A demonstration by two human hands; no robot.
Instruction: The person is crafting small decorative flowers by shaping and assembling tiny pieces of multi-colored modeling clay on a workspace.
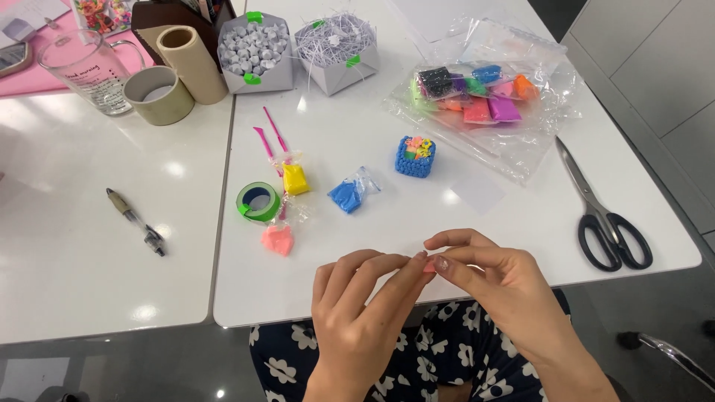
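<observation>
My left hand (365,309) and my right hand (495,279) meet fingertip to fingertip over the table's near edge, pinching a tiny pink piece of clay (429,265) between them; most of it is hidden by the fingers. On the white table (372,246) ahead sit a pink clay lump in a wrapper (278,239), a yellow clay block (296,179), a blue clay bag (347,195) and a small blue clay basket with coloured bits on top (415,156).
A green tape roll (258,202) and pink modelling tools (269,140) lie left. Black scissors (605,216) lie right. A clear bag of coloured clay packs (480,93), two paper boxes (257,52), cardboard rolls (159,94), a glass mug (86,68) and a pen (135,221) stand farther off.
</observation>
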